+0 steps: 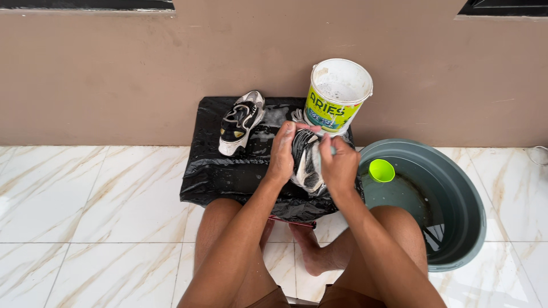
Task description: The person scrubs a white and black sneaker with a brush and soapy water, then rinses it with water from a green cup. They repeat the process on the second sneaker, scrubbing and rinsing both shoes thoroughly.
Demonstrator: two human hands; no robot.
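My left hand grips the side of a black and white sneaker held over a black plastic sheet. On the shoe's other side my right hand is closed, holding something small against it; I cannot tell what. Both hands look soapy. A second matching sneaker lies on the sheet to the left, toe pointing toward me.
A white and yellow-green bucket with suds stands at the sheet's far right corner by the tan wall. A grey basin with water and a floating lime-green cup sits to the right. My bare legs and foot are below, on marble tiles.
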